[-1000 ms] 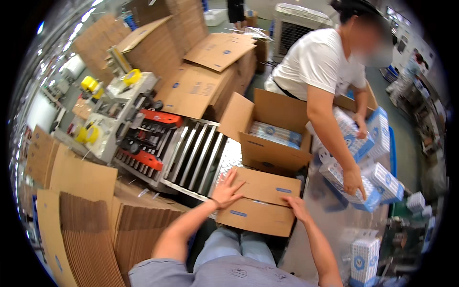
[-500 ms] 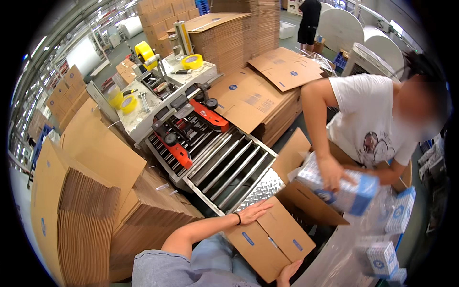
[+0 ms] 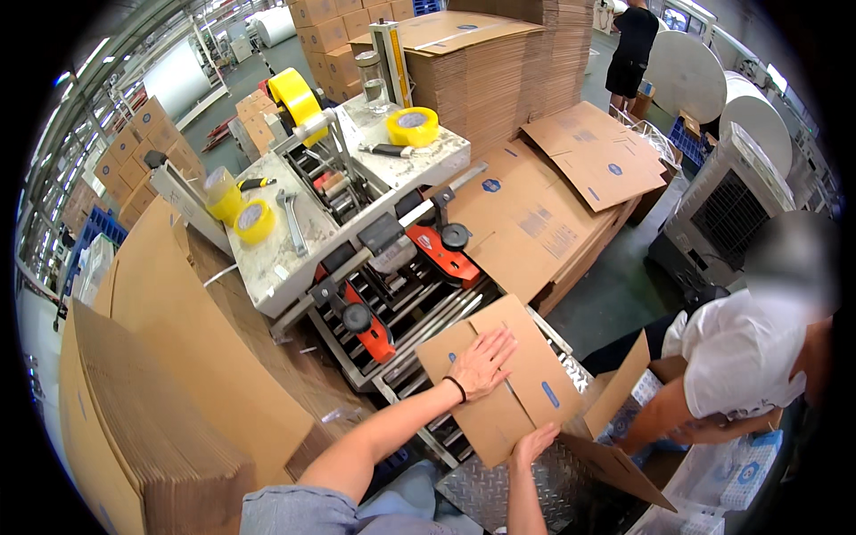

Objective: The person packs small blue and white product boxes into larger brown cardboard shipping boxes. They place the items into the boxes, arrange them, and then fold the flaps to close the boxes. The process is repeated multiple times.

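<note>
A closed cardboard carton (image 3: 512,406), its top flaps meeting at a central seam, rests on the metal rollers (image 3: 426,328) in front of me. My left hand (image 3: 483,364) lies flat across its top with the fingers stretched out, a dark band round the wrist. At the carton's near right corner, my right hand (image 3: 537,441) presses with extended fingers against the edge. Just beyond the carton's far left end stands a taping machine (image 3: 383,245) with orange side guides (image 3: 443,256). The carton's underside is hidden.
To the right a co-worker (image 3: 749,357) reaches into an open carton (image 3: 624,468) holding blue-and-white packs. Flat cardboard stacks stand at left (image 3: 178,428) and beyond the rollers (image 3: 517,214). Tape rolls (image 3: 413,127) and a wrench (image 3: 291,223) lie on the machine. Diamond-plate metal (image 3: 499,499) is below.
The carton has moved forward from near my lap onto the rollers, both hands still on it. The co-worker's blue-and-white packs have gone down into the open carton. My view has shifted.
</note>
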